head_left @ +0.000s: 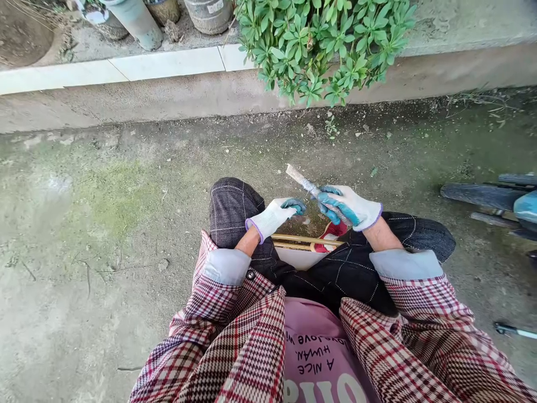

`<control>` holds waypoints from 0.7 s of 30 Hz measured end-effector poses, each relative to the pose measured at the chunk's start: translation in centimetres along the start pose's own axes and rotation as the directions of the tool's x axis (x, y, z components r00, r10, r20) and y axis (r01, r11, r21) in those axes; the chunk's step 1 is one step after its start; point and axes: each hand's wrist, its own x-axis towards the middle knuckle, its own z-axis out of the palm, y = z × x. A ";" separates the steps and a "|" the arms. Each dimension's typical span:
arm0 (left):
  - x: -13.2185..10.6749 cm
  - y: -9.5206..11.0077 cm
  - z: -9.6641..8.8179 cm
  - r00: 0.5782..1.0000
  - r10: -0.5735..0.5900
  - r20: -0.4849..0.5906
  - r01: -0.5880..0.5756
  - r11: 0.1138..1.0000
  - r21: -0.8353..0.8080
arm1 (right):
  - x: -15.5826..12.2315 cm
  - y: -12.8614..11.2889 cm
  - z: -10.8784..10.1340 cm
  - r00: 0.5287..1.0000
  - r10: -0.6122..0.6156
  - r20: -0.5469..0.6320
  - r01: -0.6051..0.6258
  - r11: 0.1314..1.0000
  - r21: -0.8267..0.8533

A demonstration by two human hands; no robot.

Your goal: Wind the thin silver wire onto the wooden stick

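Observation:
My right hand, in a white glove with teal coating, is wrapped round a pale, flat-ended stick. Whitish thread or wire is wound around the stick's middle, and it slants up to the left. To its left, level with my right knee and apart from the stick, my left hand wears the same kind of glove. Its fingers are curled together, and whatever they may pinch is too small to make out. Below both hands, a yellowish pole lies across between my legs, near a red shoe.
A leafy green bush overhangs a low concrete ledge in front. Several pots stand on the ledge, among them a grey bucket. At the right are dark chair-like legs and a thin tool on the dirt ground.

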 end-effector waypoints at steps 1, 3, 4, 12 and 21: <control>0.0 0.1 0.0 1.000 0.006 0.004 -0.006 0.999 0.040 | -0.1 0.1 -0.1 1.000 -0.002 0.030 0.002 1.000 0.016; -0.1 0.3 0.0 1.000 0.017 -0.014 -0.015 0.990 0.141 | -0.3 0.2 -0.5 0.993 0.008 0.118 -0.007 1.000 -0.001; -0.1 0.4 0.0 0.999 0.024 -0.028 -0.018 0.980 0.197 | -0.4 0.2 -0.7 0.983 0.028 0.182 -0.021 0.999 -0.040; -0.2 0.3 -0.2 0.997 0.014 0.078 -0.036 0.960 0.277 | -0.2 -0.1 -2.1 0.836 0.256 0.485 0.114 0.784 -0.611; -0.3 0.4 0.3 0.993 -0.118 0.031 0.099 0.930 0.353 | 1.7 0.6 -0.6 0.982 0.182 0.058 0.019 0.211 -0.977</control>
